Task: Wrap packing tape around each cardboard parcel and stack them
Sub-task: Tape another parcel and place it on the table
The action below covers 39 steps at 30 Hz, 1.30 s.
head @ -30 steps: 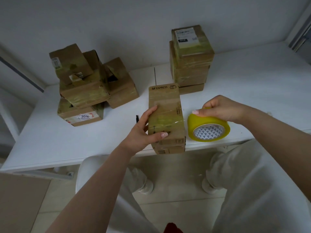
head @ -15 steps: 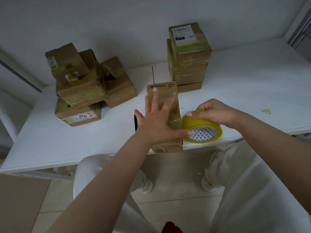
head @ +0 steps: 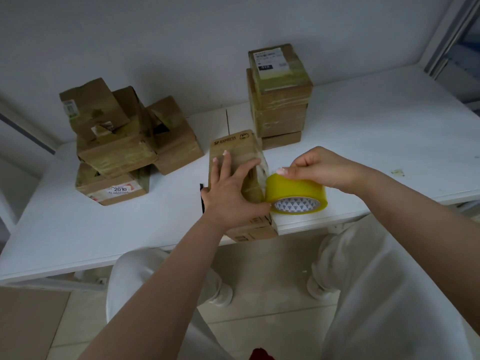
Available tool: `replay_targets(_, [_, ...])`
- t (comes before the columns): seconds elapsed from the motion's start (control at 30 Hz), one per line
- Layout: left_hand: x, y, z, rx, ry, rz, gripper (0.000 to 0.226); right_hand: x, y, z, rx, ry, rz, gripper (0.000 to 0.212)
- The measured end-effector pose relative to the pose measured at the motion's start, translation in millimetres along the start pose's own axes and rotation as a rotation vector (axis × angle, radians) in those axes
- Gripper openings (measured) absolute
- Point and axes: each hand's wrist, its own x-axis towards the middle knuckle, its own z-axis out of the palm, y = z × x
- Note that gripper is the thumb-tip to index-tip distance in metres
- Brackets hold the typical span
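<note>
A long cardboard parcel (head: 235, 145) marked SF EXPRESS lies at the front edge of the white table (head: 363, 141), its near end hanging over the edge. My left hand (head: 231, 193) presses flat on its top with straight, spread fingers. My right hand (head: 319, 168) grips a yellow roll of packing tape (head: 296, 194) right beside the parcel's right side. A clear strip of tape runs from the roll up onto the parcel.
A neat stack of taped parcels (head: 279, 100) stands behind the parcel, against the wall. A loose heap of parcels (head: 122, 149) lies at the back left. A dark flat object (head: 201, 196) shows by my left thumb. My knees and the tiled floor are below the table edge.
My left hand went from gripping the parcel's left side to lying flat on its top. My right hand brought the tape roll in against the parcel and lifted it slightly.
</note>
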Motion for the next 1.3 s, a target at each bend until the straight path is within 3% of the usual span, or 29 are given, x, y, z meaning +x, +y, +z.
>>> replay_targets(0.2, [1,-21,18,-0.658,0.119,0.052,0.087,-1,-39,-20,0.06,0.064,-0.122,0.073])
replay_targets(0.3, [-8,-32,28,-0.86,0.103,0.076,0.083,2,-42,-20,0.051,-0.017,-0.123,0.063])
replay_targets(0.37, [-16,-42,27,-0.94,0.077,0.095,0.078,4,-39,-12,0.066,-0.106,-0.111,0.043])
replay_targets(0.43, [-21,-60,22,-0.965,0.035,0.082,0.077,11,-40,4,0.063,-0.171,-0.114,0.034])
replay_targets(0.6, [-20,-87,15,-0.913,-0.031,-0.087,0.048,37,-57,55,-0.074,-0.127,-0.11,0.063])
replay_targets(0.67, [-17,-88,17,-0.919,-0.03,-0.125,0.043,45,-58,68,-0.094,-0.119,-0.102,0.058])
replay_targets(0.73, [-14,-91,21,-0.974,-0.022,-0.15,0.045,48,-56,74,-0.092,-0.144,-0.088,0.048])
replay_targets(0.87, [-13,-91,21,-0.956,-0.021,-0.149,0.044,51,-56,73,-0.093,-0.157,-0.049,0.066])
replay_targets(0.97, [-14,-93,22,-0.95,-0.02,-0.166,0.044,51,-60,73,-0.156,-0.152,-0.077,0.053])
replay_targets(1.03, [-15,-92,21,-0.942,-0.032,-0.167,0.05,49,-64,68,-0.209,-0.131,-0.095,0.059])
replay_targets(1.2, [-18,-91,16,-0.903,-0.1,-0.097,0.072,26,-54,9,-0.26,-0.096,-0.007,0.083])
replay_targets(1.3, [-17,-89,15,-0.843,-0.136,-0.096,0.075,11,-30,-17,-0.305,-0.068,0.075,0.071])
